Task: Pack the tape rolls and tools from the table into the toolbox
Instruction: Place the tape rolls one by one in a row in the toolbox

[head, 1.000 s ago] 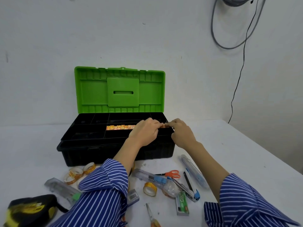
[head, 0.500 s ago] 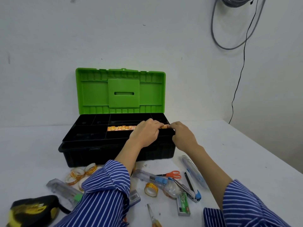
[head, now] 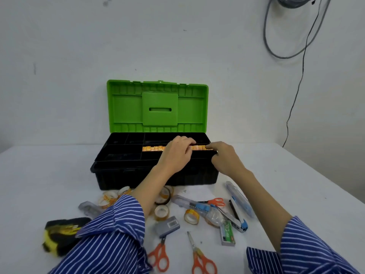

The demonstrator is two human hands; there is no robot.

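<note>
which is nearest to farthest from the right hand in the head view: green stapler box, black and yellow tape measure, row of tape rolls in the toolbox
1. Row of tape rolls: in the toolbox tray, at the right hand's fingers.
2. Green stapler box: on the table, below the right forearm.
3. Black and yellow tape measure: far lower left of the table.
</note>
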